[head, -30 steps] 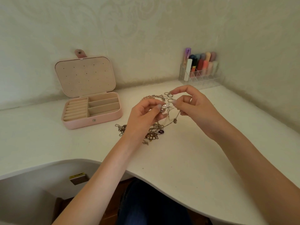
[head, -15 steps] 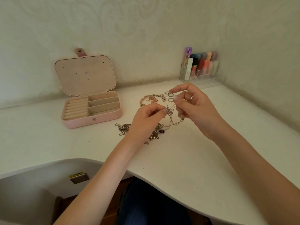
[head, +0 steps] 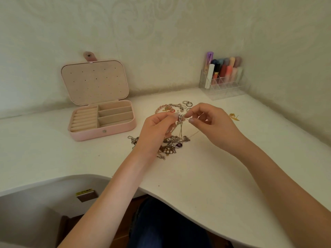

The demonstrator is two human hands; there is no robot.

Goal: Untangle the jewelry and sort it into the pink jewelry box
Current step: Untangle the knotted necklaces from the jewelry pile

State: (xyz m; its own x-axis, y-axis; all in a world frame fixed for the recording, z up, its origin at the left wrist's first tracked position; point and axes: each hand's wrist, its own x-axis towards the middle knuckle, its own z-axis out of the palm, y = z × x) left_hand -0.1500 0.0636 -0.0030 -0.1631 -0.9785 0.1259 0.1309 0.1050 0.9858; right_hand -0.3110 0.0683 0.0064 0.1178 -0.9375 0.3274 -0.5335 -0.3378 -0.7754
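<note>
A tangled pile of chains (head: 171, 146) with pearls and a purple stone lies on the white desk. Thin silver chains (head: 180, 127) rise from it to my hands. My left hand (head: 157, 129) pinches the top of the chains at a small silver pendant (head: 180, 118). My right hand (head: 211, 124) pinches a chain strand just right of the pendant. The pink jewelry box (head: 103, 130) stands open at the left, its compartments bare. A beaded bracelet (head: 164, 108) and several rings (head: 187, 103) lie behind my hands.
A clear organiser (head: 225, 86) with lipsticks and tubes stands in the back right corner. A small gold piece (head: 234, 116) lies to the right of my right hand. The desk's curved front edge (head: 161, 192) runs below my forearms. Walls close off the back and right.
My hands have come closer together and lifted slightly, raising the silver chains more upright from the pile. The right hand's fingers have shifted onto a strand beside the pendant.
</note>
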